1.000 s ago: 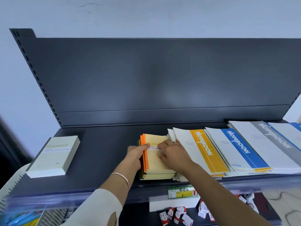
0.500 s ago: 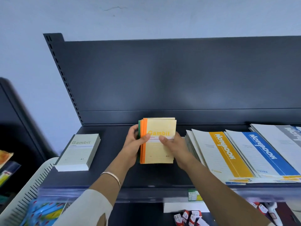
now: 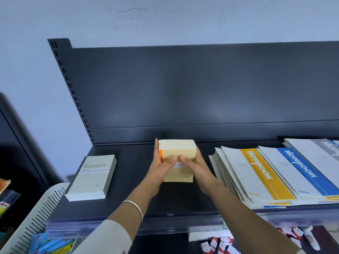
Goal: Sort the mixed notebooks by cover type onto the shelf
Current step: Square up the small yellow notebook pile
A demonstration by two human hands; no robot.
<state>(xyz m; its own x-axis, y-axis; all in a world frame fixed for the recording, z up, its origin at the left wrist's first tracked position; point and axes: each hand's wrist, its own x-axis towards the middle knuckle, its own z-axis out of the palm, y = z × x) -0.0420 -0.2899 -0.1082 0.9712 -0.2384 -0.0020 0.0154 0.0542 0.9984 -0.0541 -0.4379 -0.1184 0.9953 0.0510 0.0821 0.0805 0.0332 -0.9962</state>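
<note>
Standing on end between two hands, the stack of small cream-yellow notebooks (image 3: 177,158) is held over the middle of the dark shelf (image 3: 139,198), page edges facing up and an orange spine showing at its left. Whether its lower edge touches the shelf I cannot tell. It is probably fairly light but loose: several thin, soft-covered books with smooth covers that would likely slide apart or fan out if the squeeze eased. The two long sides, with thumbs across the front cover, look like the soundest hold. The grip is narrow and closed on the stack. The left hand (image 3: 161,167) lies along the spine side and the right hand (image 3: 199,165) cups the opposite side, with the thumbs almost meeting on the cover. A grey Gambit pad stack (image 3: 91,178) lies flat well to the left. Large fanned Notebook exercise books (image 3: 256,176) lie apart to the right.
</note>
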